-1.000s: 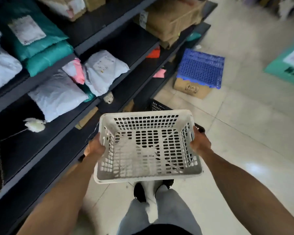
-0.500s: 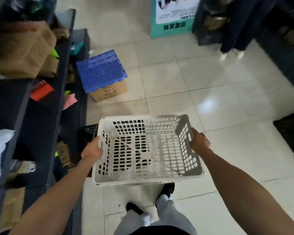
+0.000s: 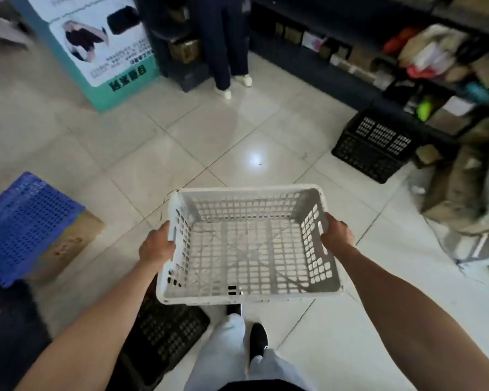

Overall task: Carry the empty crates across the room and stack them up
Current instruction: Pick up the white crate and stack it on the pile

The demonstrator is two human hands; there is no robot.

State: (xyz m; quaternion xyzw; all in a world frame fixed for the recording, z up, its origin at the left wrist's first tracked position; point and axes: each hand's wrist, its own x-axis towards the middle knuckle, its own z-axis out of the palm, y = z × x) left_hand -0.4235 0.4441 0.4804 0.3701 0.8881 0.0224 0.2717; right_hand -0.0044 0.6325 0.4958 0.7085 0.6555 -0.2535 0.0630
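Note:
I hold an empty white slotted crate (image 3: 249,246) level in front of me, above the tiled floor. My left hand (image 3: 156,246) grips its left short side at the handle slot. My right hand (image 3: 337,235) grips the right short side. A black crate (image 3: 374,148) sits on the floor at the right, against dark shelving. Another black crate (image 3: 167,331) lies on the floor under my left forearm, partly hidden by the white crate.
A blue perforated crate (image 3: 23,221) rests upside down on a cardboard box (image 3: 68,244) at the left. A person's legs (image 3: 229,46) stand ahead by a dark rack. A teal sign board (image 3: 96,43) stands at the far left. Shelves with parcels (image 3: 435,66) line the right.
The view has swung right, away from the left shelving toward the open floor and the right-hand shelves. The white crate stays held in both hands.

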